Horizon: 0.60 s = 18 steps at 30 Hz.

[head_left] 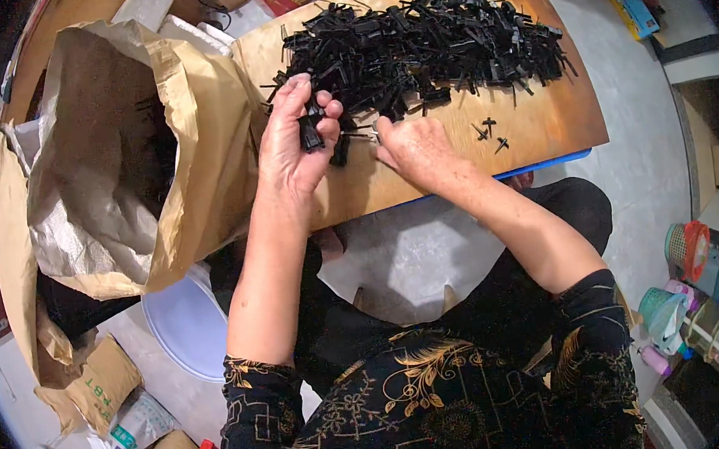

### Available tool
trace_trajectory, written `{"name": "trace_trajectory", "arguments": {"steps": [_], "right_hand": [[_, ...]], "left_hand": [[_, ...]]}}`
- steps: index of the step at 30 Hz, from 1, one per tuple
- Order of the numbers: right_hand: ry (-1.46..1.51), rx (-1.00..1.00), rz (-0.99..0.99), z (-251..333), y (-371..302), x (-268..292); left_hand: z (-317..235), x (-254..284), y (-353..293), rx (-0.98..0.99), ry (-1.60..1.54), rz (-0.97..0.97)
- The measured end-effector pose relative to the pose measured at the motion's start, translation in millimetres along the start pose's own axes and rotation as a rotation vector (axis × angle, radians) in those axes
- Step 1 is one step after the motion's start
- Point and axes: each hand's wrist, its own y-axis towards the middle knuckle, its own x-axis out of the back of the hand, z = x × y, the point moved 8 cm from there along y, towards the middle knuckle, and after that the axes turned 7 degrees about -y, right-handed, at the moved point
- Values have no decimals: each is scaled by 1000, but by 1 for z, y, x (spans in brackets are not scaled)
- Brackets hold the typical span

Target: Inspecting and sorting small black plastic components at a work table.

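My left hand (295, 140) is closed round a few small black plastic parts (311, 132), held above the near left of a wooden board. Just to its right, my right hand (419, 151) is closed on a thin metallic tool (366, 135), whose tip points toward the left hand; its exact kind is hidden by the fingers. Another black part (340, 150) shows just below the tool tip. A big heap of black plastic parts with thin prongs (428, 40) covers the far side of the board. Several small black cross-shaped pieces (490, 129) lie apart, right of my right hand.
The wooden board (573, 109) has a blue edge (548, 163) beneath its near side. A large open paper sack (205, 144) stands close on the left. Below it is a pale round tub (181, 328). Baskets and bags (688, 305) crowd the far right.
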Motion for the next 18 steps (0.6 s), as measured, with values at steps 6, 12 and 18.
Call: {"name": "trace_trajectory", "arguments": {"steps": [6, 12, 18], "right_hand": [[-36, -23, -24, -11, -4, -11], [281, -66, -71, -33, -11, 10], [527, -122, -92, -67, -11, 13]], "left_hand": [[6, 10, -1, 20, 18, -119], [15, 18, -2, 96, 32, -163], [39, -4, -5, 121, 284, 14]]}}
